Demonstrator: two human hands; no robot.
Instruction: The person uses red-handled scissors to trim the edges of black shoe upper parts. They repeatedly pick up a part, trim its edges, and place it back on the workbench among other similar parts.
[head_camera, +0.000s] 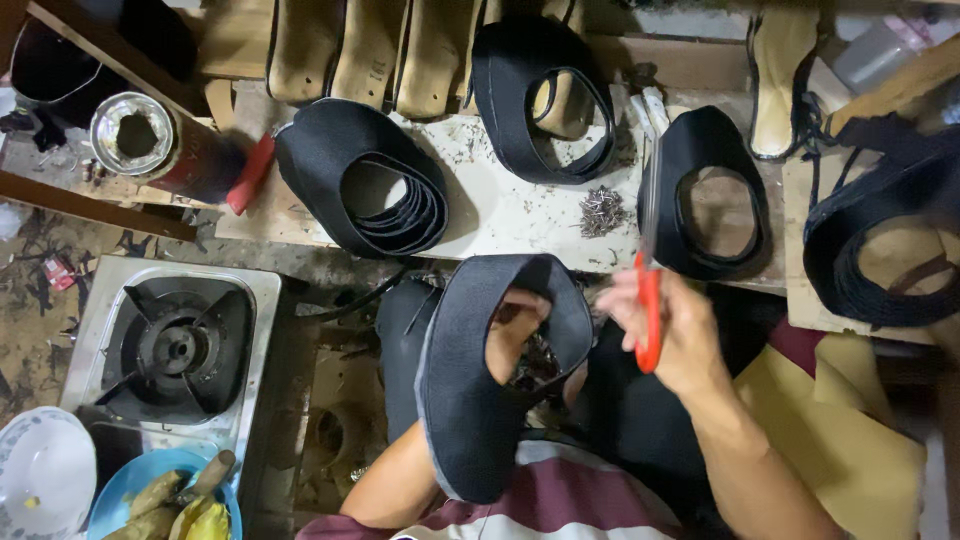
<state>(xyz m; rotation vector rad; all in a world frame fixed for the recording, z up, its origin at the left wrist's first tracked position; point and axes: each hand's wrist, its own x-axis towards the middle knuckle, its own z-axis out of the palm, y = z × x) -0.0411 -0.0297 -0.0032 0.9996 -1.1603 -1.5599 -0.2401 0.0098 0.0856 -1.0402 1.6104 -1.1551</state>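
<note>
Hands worked above a cluttered bench (520, 215): the left hand (512, 335), its grip closed inside a dark fabric shoe upper (470, 390), held it over the lap, while the right hand (672, 330) clasped red-handled scissors (649, 300) just beside it.

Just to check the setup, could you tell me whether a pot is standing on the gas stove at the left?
No, the gas stove shows its bare burner and grate, nothing standing on it.

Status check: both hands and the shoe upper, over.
Left hand inside the dark shoe upper, holding it. Right hand grips red-handled scissors beside it, blurred. Nothing between them.
</note>
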